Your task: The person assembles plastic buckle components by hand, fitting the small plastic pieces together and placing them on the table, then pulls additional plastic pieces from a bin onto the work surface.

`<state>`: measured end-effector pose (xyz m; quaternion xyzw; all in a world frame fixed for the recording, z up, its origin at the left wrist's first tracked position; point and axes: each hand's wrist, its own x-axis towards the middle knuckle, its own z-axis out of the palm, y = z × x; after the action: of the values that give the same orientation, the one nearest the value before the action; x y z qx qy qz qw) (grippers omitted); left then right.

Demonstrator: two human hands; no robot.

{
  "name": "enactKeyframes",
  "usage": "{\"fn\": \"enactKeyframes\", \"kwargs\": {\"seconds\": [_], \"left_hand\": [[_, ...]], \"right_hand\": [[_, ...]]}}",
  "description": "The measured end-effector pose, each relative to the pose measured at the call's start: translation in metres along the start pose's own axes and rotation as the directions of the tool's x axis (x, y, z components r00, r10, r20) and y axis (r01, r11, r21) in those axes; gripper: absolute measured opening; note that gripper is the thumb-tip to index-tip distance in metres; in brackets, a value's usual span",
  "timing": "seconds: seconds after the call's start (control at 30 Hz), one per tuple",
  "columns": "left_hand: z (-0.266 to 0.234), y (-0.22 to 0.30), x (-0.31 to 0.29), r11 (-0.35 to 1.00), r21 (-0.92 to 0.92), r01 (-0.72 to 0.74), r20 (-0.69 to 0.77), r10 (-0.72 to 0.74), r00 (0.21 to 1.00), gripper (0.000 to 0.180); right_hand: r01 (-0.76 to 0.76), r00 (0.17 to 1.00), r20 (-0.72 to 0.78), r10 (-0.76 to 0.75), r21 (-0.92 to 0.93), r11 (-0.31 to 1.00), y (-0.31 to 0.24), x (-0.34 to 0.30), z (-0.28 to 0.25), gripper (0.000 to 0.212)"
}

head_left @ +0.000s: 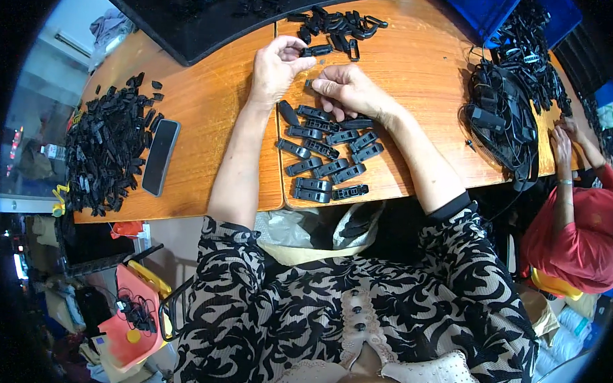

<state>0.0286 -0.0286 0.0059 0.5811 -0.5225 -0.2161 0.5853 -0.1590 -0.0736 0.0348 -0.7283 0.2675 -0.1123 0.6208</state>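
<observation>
Closest, loose rows of black plastic clips are being borne by the wooden table near its front edge. To their left, a phone is being bordered by a heap of black parts. Just past the rows, a small dark piece is being pinched between thumb and finger of the right hand. Slightly farther out, a single black clip is being gripped by the left hand's thumb and fingers, near some scattered black pieces. Beyond, the table is being partly covered by a black tray.
</observation>
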Motion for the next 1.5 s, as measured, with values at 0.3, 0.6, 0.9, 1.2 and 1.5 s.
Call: {"fn": "enactKeyframes", "kwargs": {"seconds": [0.3, 0.6, 0.9, 1.2, 1.5], "left_hand": [[0.015, -0.011, -0.003, 0.996, -0.070, 0.059, 0.115, -0.051, 0.992, 0.033], [0.017, -0.002, -0.008, 0.995, -0.082, 0.050, 0.149, -0.037, 0.988, 0.031], [0.017, 0.000, -0.010, 1.000, -0.008, 0.010, 0.180, -0.008, 0.984, 0.030], [0.004, 0.012, -0.008, 0.938, -0.306, 0.165, 0.354, -0.049, 0.934, 0.037], [0.001, -0.001, 0.000, 0.984, -0.154, -0.087, 0.190, 0.116, 0.975, 0.050]], "right_hand": [[0.146, 0.937, -0.343, -0.075, 0.189, 0.971, 0.024, 0.018, -0.019, 0.018], [0.111, 0.956, -0.293, -0.033, 0.255, 0.960, 0.019, 0.012, -0.020, 0.015], [0.010, 0.956, -0.292, 0.035, 0.151, 0.988, 0.008, 0.010, -0.026, 0.023], [0.088, 0.993, -0.096, -0.068, 0.222, 0.971, 0.013, 0.006, -0.027, 0.034], [0.115, 0.986, -0.050, -0.159, -0.484, 0.867, 0.016, 0.010, -0.021, 0.039]]}}
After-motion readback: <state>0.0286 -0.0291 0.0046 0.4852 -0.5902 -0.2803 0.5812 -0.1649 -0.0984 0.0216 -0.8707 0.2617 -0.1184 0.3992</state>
